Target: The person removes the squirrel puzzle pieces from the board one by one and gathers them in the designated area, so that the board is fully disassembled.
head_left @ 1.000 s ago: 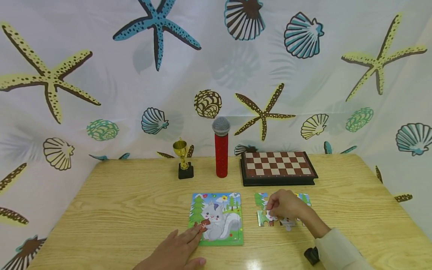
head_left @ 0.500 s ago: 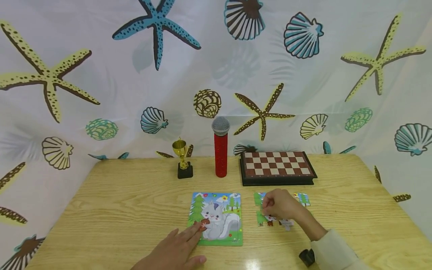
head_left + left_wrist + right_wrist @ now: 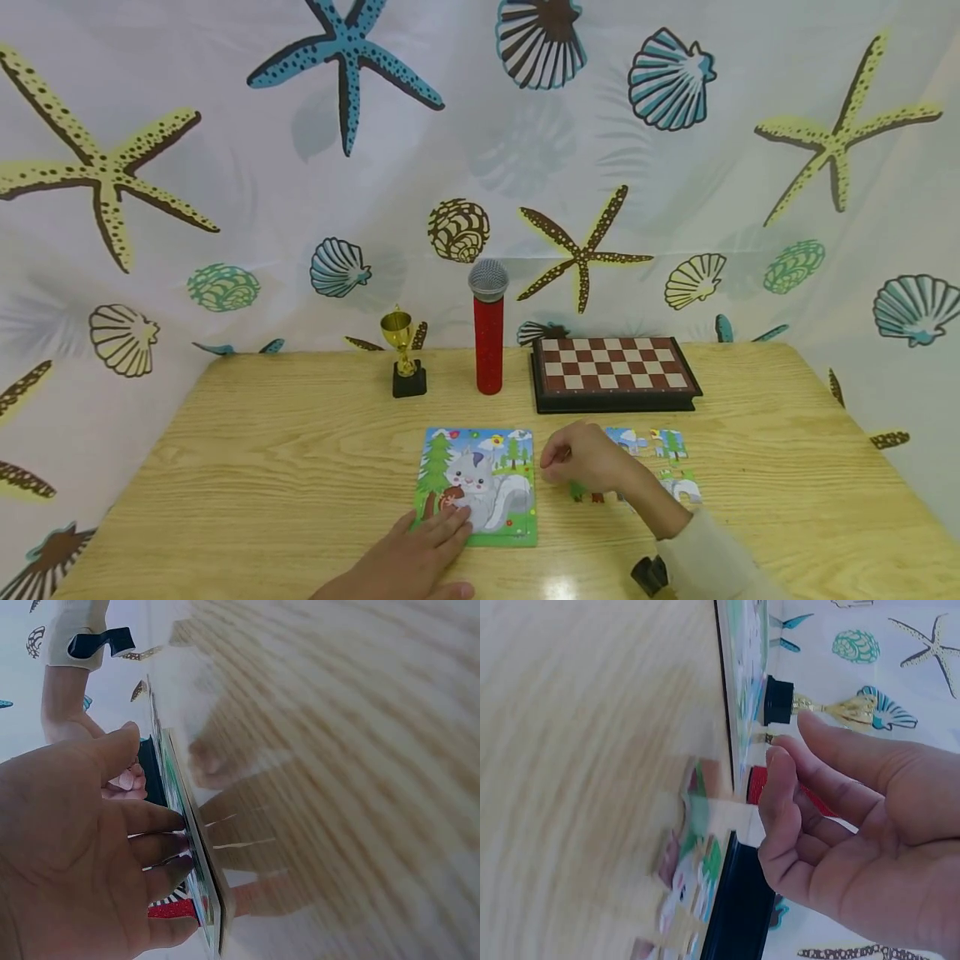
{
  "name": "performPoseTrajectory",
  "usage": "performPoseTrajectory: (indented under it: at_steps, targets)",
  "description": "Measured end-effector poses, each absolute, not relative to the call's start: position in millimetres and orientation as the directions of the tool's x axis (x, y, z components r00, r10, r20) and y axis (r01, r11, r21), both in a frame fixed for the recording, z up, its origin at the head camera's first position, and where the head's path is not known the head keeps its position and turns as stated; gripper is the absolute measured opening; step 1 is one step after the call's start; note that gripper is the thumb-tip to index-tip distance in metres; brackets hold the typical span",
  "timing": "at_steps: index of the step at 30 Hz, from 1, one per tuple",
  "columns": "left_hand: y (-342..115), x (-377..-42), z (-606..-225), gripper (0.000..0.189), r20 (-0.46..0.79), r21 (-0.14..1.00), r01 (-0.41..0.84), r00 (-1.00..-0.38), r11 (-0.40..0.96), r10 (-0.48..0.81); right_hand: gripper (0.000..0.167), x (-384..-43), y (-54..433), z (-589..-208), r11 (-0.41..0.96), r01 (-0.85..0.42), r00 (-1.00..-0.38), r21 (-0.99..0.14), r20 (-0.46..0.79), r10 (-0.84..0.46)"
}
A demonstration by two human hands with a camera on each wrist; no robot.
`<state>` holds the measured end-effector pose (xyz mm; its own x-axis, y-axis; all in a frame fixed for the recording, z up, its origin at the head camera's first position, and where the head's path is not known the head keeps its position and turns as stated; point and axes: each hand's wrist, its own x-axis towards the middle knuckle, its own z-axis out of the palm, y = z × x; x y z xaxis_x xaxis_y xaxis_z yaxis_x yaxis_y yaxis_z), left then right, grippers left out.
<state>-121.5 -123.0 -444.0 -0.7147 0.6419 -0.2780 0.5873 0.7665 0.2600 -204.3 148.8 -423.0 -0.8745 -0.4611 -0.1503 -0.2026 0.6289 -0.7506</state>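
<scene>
My left hand (image 3: 420, 554) lies at the lower edge of a square squirrel picture puzzle board (image 3: 472, 446), fingertips resting on it. In the left wrist view its fingers (image 3: 161, 844) reach the board's edge, nearly straight. My right hand (image 3: 588, 458) hovers just right of the board, partly over a cluster of loose jigsaw pieces (image 3: 671, 442). The right wrist view shows this hand (image 3: 870, 832) with bent fingers and the thumb near them. No piece shows between them, though the inner side of the fingertips is hidden. Some pieces (image 3: 686, 877) lie below the hand.
Behind the puzzle stand a small gold trophy (image 3: 405, 379), a red microphone (image 3: 489, 346) and a chessboard case (image 3: 615, 367). A patterned curtain (image 3: 420, 208) closes off the back of the wooden table (image 3: 262, 467). A black strap piece (image 3: 649, 575) sits at the right cuff.
My right hand has moved left from over the pieces towards the board, uncovering some pieces on the right. My left hand has slid slightly right along the board.
</scene>
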Motion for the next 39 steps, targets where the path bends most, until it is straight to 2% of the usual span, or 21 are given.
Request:
performPoseTrajectory:
  at_steps: [6, 11, 18, 24, 39]
  targets:
    - [-122, -121, -445, 0.074, -0.305, 0.25, 0.589, -0.705, 0.768, 0.64, 0.005, -200, 133, -429, 0.606, -0.23, -0.83, -0.761, -0.172, -0.531]
    - [-120, -121, -445, 0.076, -0.32, 0.235, 0.583, -0.709, 0.778, 0.628, 0.007, -198, 124, -432, 0.616, -0.238, -0.817, -0.751, -0.189, -0.546]
    - [-121, -119, -446, 0.074, -0.302, 0.221, 0.591, -0.715, 0.776, 0.63, 0.008, -197, 114, -437, 0.614, -0.276, -0.829, -0.74, -0.141, -0.542]
    - [-120, -118, -449, 0.073, -0.273, 0.19, 0.608, -0.721, 0.771, 0.637, 0.005, -195, 109, -435, 0.64, -0.269, -0.837, -0.72, -0.153, -0.525]
    - [-120, -118, -447, 0.073, -0.288, 0.205, 0.595, -0.722, 0.777, 0.629, 0.006, -197, 106, -436, 0.628, -0.242, -0.843, -0.74, -0.161, -0.514]
